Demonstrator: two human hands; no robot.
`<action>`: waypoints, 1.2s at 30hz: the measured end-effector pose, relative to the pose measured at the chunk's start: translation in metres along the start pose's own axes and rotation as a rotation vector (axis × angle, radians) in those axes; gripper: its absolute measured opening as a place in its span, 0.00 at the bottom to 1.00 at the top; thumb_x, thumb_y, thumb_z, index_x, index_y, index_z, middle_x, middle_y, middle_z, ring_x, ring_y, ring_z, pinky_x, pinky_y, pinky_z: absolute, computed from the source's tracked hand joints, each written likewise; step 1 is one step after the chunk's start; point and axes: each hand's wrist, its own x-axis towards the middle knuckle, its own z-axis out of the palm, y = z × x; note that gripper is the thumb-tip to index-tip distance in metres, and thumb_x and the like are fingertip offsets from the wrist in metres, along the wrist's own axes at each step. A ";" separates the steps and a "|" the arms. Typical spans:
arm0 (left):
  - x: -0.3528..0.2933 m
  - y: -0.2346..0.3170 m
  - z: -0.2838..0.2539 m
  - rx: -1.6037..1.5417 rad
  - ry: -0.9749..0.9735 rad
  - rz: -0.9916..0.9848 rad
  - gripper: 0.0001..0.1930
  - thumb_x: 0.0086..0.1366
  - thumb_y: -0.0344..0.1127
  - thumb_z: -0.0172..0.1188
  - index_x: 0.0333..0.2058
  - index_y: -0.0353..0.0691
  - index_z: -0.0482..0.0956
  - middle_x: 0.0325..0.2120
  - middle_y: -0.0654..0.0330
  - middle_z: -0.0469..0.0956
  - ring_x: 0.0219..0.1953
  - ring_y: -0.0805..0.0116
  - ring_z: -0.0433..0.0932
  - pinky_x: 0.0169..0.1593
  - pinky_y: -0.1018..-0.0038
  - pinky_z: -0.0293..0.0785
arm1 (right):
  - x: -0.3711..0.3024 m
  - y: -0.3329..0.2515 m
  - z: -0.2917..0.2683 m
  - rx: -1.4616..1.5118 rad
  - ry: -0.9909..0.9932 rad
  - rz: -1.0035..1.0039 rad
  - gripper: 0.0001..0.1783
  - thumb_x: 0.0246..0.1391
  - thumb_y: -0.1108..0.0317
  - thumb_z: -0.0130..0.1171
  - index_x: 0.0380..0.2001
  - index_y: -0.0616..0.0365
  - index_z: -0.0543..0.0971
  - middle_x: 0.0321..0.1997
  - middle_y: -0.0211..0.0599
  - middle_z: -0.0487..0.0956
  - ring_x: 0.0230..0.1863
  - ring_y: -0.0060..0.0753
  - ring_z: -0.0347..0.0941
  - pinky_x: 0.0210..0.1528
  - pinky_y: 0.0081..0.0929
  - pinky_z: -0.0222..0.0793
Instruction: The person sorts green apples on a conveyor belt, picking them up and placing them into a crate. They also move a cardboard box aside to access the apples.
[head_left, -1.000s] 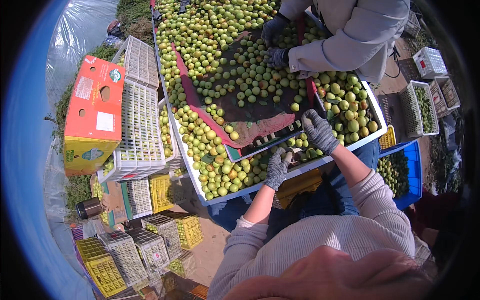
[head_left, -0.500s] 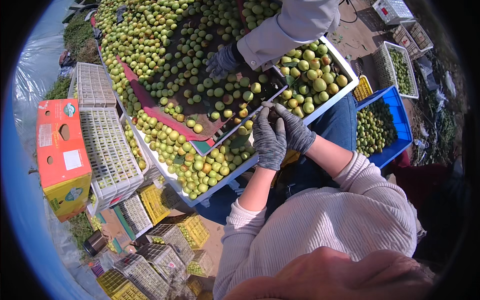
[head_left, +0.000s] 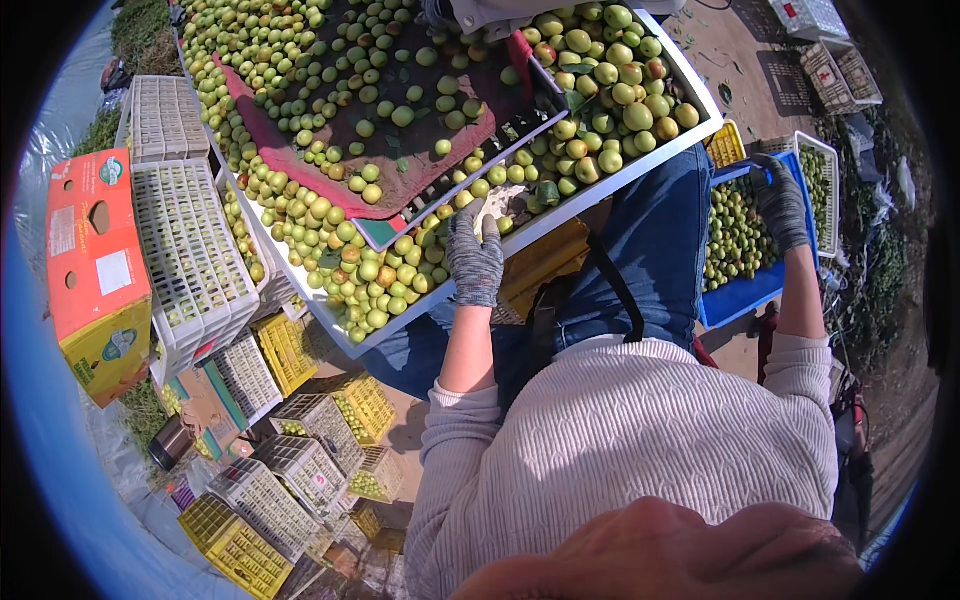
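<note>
My left hand, in a grey knitted glove, reaches into the white front trough. Its fingers are apart, close against small yellow-green fruits that look like jujubes, some with reddish patches. A pale bare patch of the trough shows beside the fingertips. Off to the right, my right hand, gloved alike, is over the far right part of a blue crate of the same fruit. Its fingers are stretched out and seem to hold nothing; the fingertips are partly in shadow.
Behind the trough, a dark sorting surface with a red cloth edge carries many fruits. A co-worker's sleeve shows at the top. Stacked crates and an orange carton stand left; more crates lie lower left.
My hands were together at the trough; my right has swung right to the blue crate, my left lower-left among fruits. The co-worker's hand has drawn back upward. The view has shifted.
</note>
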 end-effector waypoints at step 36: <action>0.077 -0.027 0.035 0.432 -0.980 0.068 0.33 0.59 0.39 0.62 0.62 0.30 0.69 0.57 0.34 0.72 0.59 0.40 0.72 0.64 0.59 0.68 | 0.041 -0.253 0.168 -0.378 -0.959 -0.733 0.27 0.47 0.48 0.66 0.43 0.59 0.85 0.42 0.54 0.84 0.48 0.53 0.80 0.53 0.45 0.75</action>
